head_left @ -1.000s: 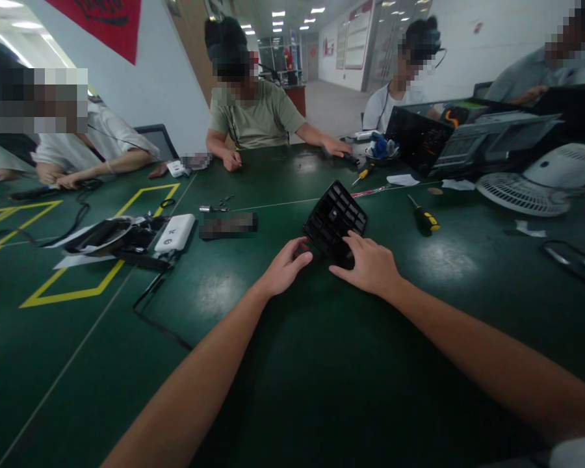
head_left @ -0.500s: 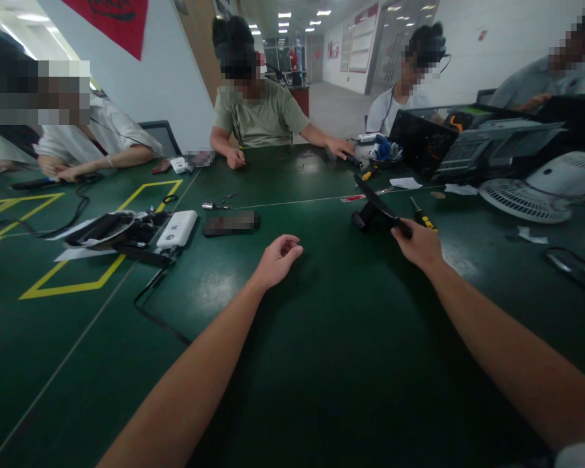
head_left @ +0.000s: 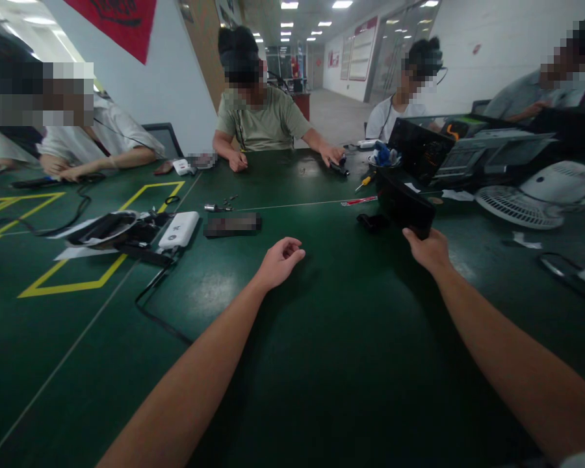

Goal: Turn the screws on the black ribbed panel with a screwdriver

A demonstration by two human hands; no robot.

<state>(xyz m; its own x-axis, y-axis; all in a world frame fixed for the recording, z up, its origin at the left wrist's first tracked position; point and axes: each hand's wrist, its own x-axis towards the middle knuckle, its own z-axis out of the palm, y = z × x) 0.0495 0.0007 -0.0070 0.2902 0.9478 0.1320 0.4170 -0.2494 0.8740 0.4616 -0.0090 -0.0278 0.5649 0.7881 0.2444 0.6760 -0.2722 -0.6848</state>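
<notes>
My right hand (head_left: 429, 252) grips the lower right end of a flat black panel (head_left: 404, 203), held tilted above the table with its broad dark face showing. What kind of thing the panel is, I cannot make out. Just left of it a small black object (head_left: 372, 223) lies on the table. My left hand (head_left: 281, 262) rests on the green table (head_left: 322, 338) with loosely curled fingers, the thumb apart from them and nothing held. Nearest to it lies a dark flat device (head_left: 233, 225), its top blurred out.
On the left are a white box-shaped device (head_left: 178, 231), cables and a black headgear-like assembly (head_left: 104, 231). A white fan (head_left: 526, 201), a computer case (head_left: 487, 156) and a yellow screwdriver (head_left: 365, 181) stand or lie on the right. Several people sit around; one opposite touches a black object (head_left: 340, 168).
The black panel has turned from nearly edge-on to show its broad face, and my right hand has shifted slightly right. My left hand is still. The person opposite has moved their hand and black object.
</notes>
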